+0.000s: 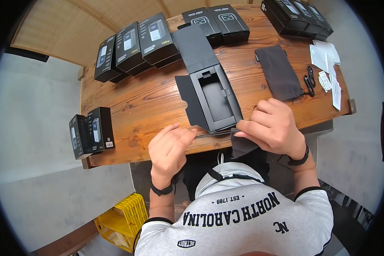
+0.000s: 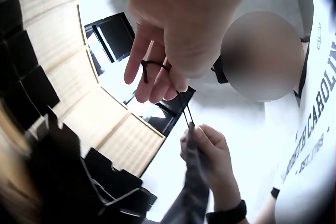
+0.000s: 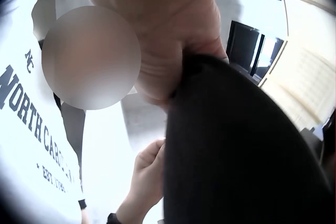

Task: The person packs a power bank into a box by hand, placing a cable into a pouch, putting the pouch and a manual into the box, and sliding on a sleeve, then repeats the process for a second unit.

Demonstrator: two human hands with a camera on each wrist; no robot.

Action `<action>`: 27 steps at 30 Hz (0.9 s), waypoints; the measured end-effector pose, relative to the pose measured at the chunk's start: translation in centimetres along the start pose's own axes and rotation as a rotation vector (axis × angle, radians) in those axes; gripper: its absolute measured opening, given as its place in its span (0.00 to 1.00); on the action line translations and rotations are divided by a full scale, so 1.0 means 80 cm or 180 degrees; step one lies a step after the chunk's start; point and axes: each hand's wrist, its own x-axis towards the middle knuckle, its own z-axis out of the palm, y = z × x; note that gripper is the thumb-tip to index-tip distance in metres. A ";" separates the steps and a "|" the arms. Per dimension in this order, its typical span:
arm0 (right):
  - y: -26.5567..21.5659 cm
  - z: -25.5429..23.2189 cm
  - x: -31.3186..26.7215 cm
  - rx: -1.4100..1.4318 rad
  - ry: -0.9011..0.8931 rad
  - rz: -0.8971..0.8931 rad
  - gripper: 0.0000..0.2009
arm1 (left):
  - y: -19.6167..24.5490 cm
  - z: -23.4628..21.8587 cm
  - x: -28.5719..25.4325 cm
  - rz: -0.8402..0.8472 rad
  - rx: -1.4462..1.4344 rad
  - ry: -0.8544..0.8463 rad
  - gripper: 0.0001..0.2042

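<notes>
My left hand [image 1: 170,147], at the table's near edge, pinches the thin black drawstring [image 2: 185,109], which has its end looped over the fingers. The right hand [image 1: 271,128] grips the gathered neck of a dark grey cloth pouch [image 1: 243,146], which hangs below it. In the left wrist view the drawstring runs straight between the two hands. Close up, the pouch [image 3: 231,145] fills much of the right wrist view. Just beyond the hands, a black box [image 1: 198,100] lies with its lid and side flap folded back, showing a recessed insert.
A second grey pouch [image 1: 279,72] lies flat at the right, beside coiled black cables [image 1: 310,83] and white plastic bags [image 1: 326,57]. Black product boxes [image 1: 158,38] stand along the back, with others [image 1: 296,19] far right and a pair [image 1: 99,130] near left. A yellow crate [image 1: 121,217] stands below.
</notes>
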 end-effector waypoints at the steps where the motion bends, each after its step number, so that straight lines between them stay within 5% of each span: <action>1: 0.000 0.001 -0.002 0.0042 0.0038 0.0042 0.09 | 0.001 0.003 -0.004 -0.0104 0.0004 0.0013 0.09; 8: -0.003 0.016 -0.017 0.0374 0.0410 0.0515 0.08 | 0.004 0.025 -0.012 -0.0423 -0.0442 0.0450 0.08; 10: -0.005 0.025 -0.017 0.0546 0.0546 0.0813 0.09 | 0.018 0.029 -0.010 -0.1185 -0.1101 0.0576 0.07; 17: -0.016 0.039 -0.007 0.0997 0.0352 0.0518 0.05 | 0.014 0.036 -0.015 -0.0746 -0.1796 0.0723 0.02; 22: -0.009 0.021 -0.004 0.1009 0.0518 0.0693 0.05 | 0.014 0.038 -0.024 -0.1571 -0.1612 0.1017 0.05; 26: -0.016 0.017 0.001 0.1240 0.0724 0.0971 0.04 | 0.016 0.060 -0.025 -0.2173 -0.2974 0.0600 0.10; 27: -0.020 0.014 0.001 0.1401 0.0744 0.1122 0.05 | 0.020 0.061 -0.018 -0.1923 -0.2903 0.0000 0.17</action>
